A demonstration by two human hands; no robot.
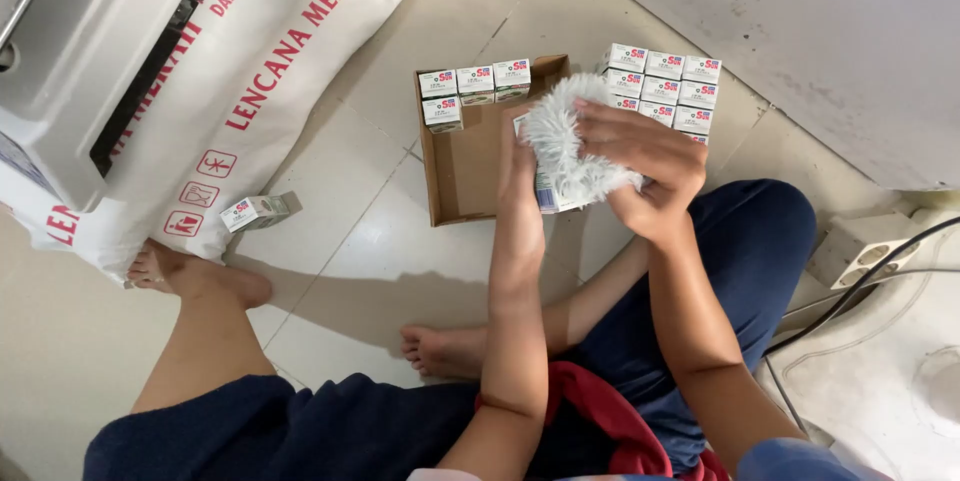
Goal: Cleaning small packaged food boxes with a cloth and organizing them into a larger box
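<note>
Big white sack [290, 51] lies left on the floor; cardboard tray [462, 173] sits centre. Right hand [650, 166] fingers clutch the fluffy white duster [570, 146]; left hand [520, 156] grips a small carton [548, 196] over the tray. Best wipe gently, carton steady.

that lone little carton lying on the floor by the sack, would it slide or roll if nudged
The small carton looks boxy and flat-sided, lying on its side, so it would probably slide, not roll. The tile floor looks glossy, so likely easily. It seems light for its size.

Four small boxes [474, 89] in the cardboard tray [462, 173]; stacked boxes [662, 87] right of it.
</note>
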